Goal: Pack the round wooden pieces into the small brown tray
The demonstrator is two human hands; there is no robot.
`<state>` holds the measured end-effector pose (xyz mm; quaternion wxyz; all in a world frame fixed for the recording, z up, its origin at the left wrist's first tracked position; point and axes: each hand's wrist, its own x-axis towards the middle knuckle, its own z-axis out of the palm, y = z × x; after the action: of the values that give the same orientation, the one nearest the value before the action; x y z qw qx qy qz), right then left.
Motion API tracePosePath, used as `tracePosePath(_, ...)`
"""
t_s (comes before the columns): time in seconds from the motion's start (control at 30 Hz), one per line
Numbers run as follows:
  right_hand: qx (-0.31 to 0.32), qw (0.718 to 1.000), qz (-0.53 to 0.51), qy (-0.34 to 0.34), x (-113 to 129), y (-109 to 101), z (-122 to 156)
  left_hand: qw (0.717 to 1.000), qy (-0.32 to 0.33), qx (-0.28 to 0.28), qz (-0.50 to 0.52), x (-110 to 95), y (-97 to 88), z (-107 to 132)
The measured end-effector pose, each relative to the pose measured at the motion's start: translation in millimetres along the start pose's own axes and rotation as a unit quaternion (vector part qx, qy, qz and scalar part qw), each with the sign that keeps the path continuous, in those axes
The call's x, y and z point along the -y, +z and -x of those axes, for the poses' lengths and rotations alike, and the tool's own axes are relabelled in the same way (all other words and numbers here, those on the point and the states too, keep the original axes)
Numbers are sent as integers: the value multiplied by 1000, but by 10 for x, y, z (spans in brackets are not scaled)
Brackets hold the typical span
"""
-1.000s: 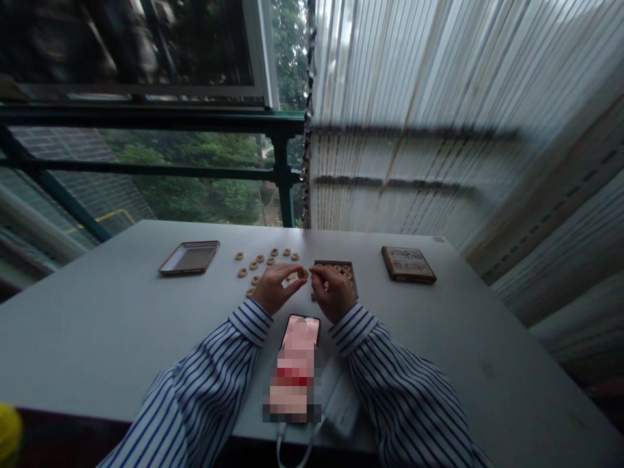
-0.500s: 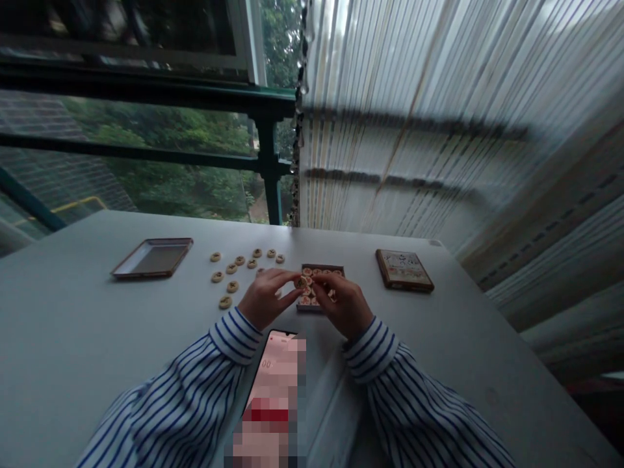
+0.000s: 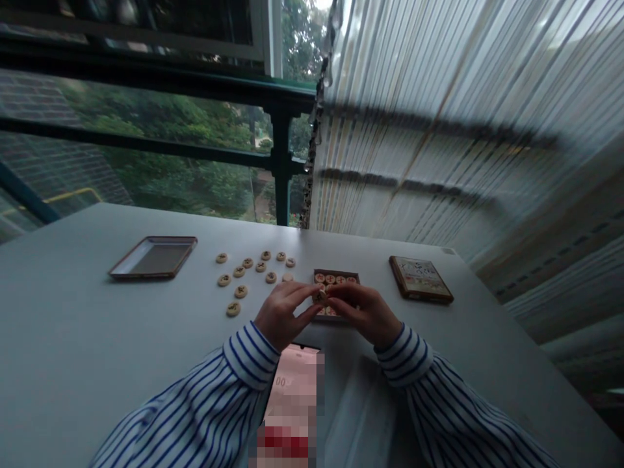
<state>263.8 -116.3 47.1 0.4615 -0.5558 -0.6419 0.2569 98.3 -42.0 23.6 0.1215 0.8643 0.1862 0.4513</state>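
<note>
Between the fingertips of my left hand (image 3: 284,314) is a round wooden xiangqi piece (image 3: 320,297), held tilted over the left side of a small open box (image 3: 336,317). My right hand (image 3: 368,313) has thumb and index finger pinched at the right edge of that same piece. Rows of round pieces with red characters (image 3: 330,279) lie in the box, partly covered by my right fingers. Left of the box, several loose pieces with dark markings (image 3: 260,266) are scattered on the white table (image 3: 160,338). One blank-looking piece (image 3: 288,277) sits just beyond my left hand.
An upturned shallow lid (image 3: 153,258) lies at the far left. A closed flat box with a printed cover (image 3: 422,279) is on the right. Below my left wrist rests a phone (image 3: 292,390) with a partly blurred screen. A striped curtain (image 3: 414,130) hangs behind the table.
The whole scene has shifted slightly right and down in view. The held piece has changed its tilt between my fingers. The blank-looking piece beyond my left hand shows more clearly.
</note>
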Motion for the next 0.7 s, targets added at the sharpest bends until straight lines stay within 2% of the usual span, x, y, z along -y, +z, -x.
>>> tracePosePath(0.2, 13, 994, -104, 35, -37, 34, -13, 999, -22, 15, 46, -55, 29, -4)
tracePosePath(0.33, 20, 989, -137, 55, -50, 27, -17, 990, -76, 23, 120, -84, 29, 7)
tracePosePath(0.57, 29, 989, -135, 57, -21, 5, 2, 928, -251, 39, 271, -112, 42, 13)
tracePosePath(0.7, 17, 999, -23, 21, 16, 3, 13, 894, -302, 27, 330, -121, 51, -4)
